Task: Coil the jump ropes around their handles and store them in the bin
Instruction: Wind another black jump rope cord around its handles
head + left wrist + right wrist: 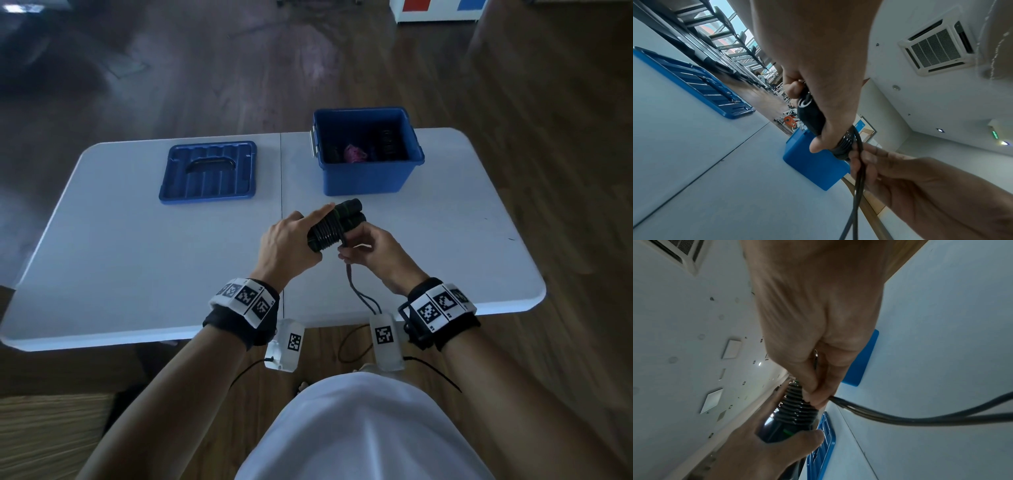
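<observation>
Taking the blue bin (pixel 363 178) as the landmark: far to its left on the white table (pixel 120 257) lies the blue lid (pixel 209 173), flat, handle side up, well apart from the bin. Nearer the person than the bin, and a little to its left, the left hand (pixel 287 245) grips the pair of black handles (pixel 347 214) held side by side, fingers curled round their lower end with the index finger laid straight along the top. The black rope (pixel 325 231) is already wound in close turns around the middle of the handles, just beyond those fingers; in the left wrist view the thumb (pixel 819 144) presses beside the coils. Directly before the bin, the right hand (pixel 373 251) pinches the loose part of the rope between thumb and curled fingertips (pixel 813 395), touching the last coil. From that pinch two strands run down over the table's near edge. Inside the bin, against its far right wall, stands another dark coiled rope (pixel 388 144), and a pink bundle (pixel 356 154) lies near the middle of the floor; a further dark shape to its left is probably a rope too, though the shadow hides it
</observation>
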